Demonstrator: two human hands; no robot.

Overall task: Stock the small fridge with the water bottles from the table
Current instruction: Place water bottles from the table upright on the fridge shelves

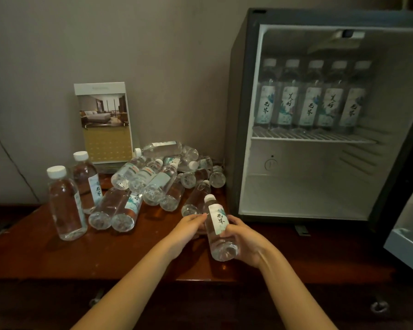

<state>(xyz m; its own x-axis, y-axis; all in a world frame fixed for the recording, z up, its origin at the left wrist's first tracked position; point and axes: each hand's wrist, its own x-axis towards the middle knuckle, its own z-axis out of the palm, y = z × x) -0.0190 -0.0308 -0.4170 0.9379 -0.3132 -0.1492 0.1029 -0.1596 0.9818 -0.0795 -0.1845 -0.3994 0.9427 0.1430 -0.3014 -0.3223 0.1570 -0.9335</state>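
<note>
Fingers (234, 222) of the right hand (246, 241) curl round a clear plastic water bottle (218, 232), while the left hand (188, 228) holds its other side, thumb at the label's edge. The bottle, white-capped and wearing a pale label with black brush characters, tilts cap-forward just above the glossy reddish wooden table (57, 258), near the open small fridge (242, 115). Five matching bottles (310, 101) stand in a row on the fridge's white wire shelf (308, 137). A jumbled pile of bottles (157, 179) lies just beyond the hands, left of the fridge. Two upright bottles (66, 203) stand further left, near a printed card (104, 122) propped by the wall.
</note>
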